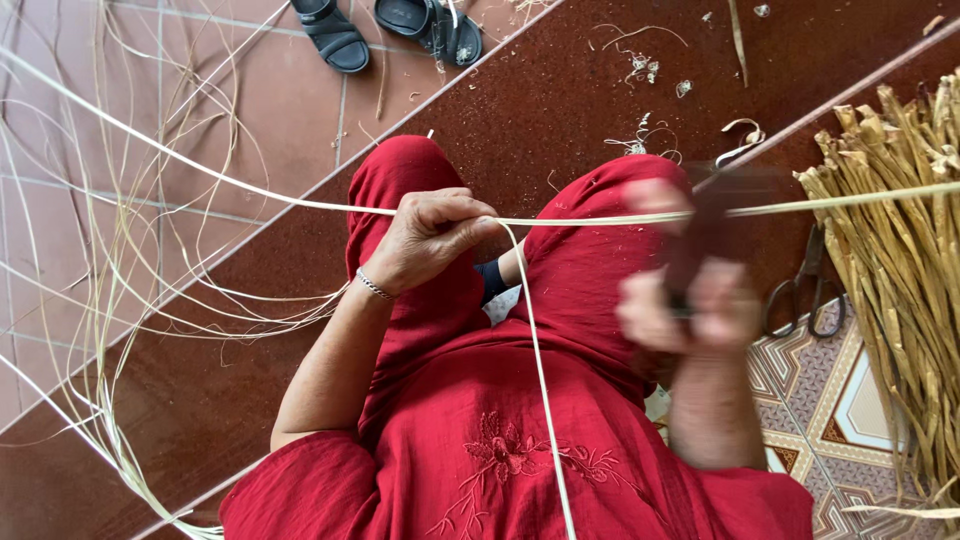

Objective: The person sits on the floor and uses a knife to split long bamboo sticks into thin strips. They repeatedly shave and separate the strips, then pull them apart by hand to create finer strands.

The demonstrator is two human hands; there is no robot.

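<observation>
Red embroidered dress below; centre frame, left hand pinches long pale fibre strip (light, pliant, best held near the split), while blurred right hand grips a dark tool.

Soft even daylight; right hand motion-blurred; rest sharp.

"What sort of place is this?"
"A home's tiled front step. Black sandals lie beyond the fingers; dry straw stalks and scissors sit beside."
</observation>
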